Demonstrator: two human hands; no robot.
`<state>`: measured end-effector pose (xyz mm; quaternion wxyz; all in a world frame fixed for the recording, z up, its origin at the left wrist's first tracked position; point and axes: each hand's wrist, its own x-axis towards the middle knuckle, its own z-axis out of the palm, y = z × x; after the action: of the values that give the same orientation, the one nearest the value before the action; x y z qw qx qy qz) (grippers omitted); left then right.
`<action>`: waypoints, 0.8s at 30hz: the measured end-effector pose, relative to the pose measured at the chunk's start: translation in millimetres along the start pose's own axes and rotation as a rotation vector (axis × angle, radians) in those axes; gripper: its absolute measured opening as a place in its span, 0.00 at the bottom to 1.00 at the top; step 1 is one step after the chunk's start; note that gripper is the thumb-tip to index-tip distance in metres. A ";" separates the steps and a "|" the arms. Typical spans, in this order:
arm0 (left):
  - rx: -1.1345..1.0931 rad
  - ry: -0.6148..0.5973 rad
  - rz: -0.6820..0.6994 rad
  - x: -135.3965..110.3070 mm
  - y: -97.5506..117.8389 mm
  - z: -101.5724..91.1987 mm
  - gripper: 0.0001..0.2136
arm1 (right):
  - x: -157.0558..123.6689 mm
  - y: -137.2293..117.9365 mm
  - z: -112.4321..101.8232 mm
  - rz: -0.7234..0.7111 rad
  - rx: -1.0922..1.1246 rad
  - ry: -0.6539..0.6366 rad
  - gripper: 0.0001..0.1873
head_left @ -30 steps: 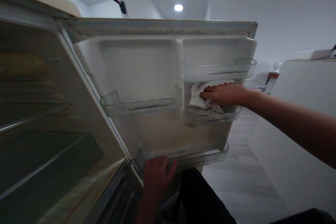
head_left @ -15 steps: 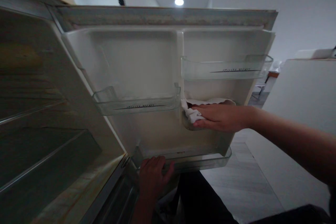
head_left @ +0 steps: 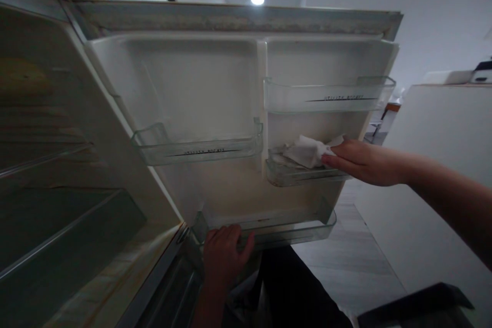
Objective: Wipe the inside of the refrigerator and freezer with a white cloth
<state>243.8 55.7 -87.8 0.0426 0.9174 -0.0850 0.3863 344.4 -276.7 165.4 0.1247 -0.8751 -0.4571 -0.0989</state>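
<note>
R hand [head_left: 363,162]: cloth [head_left: 307,151] lengthwise along bin [head_left: 292,175]; L hand [head_left: 225,256] grips lower bin [head_left: 295,230]

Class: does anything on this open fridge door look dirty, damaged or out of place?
The door's top seal looks speckled with grime, and the liner below the left bin is yellowed. A crumpled white cloth sits in the small right bin, touched by the right hand.

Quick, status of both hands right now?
Left hand: closed on the bottom door bin rim.
Right hand: holding a white cloth in the small bin.
</note>
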 end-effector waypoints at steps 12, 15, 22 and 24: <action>-0.029 -0.047 -0.034 2.5 7.9 -0.1 0.17 | -10.0 -57.7 49.5 -0.373 -0.384 0.234 0.30; -0.037 -0.037 -0.027 4.8 10.8 -2.7 0.18 | 2.7 -57.3 77.0 -0.340 -0.373 0.246 0.39; -0.052 -0.059 -0.036 4.5 10.5 -2.2 0.18 | 24.5 -45.3 96.5 -0.219 -0.635 0.453 0.29; -0.049 -0.039 -0.020 3.7 9.4 -0.9 0.17 | 22.9 -40.4 96.9 -0.226 -0.704 0.454 0.31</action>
<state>243.9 46.2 -84.4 0.0673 0.9242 -0.0860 0.3659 329.6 -206.7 85.2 -0.0957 -0.7647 -0.4496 -0.4517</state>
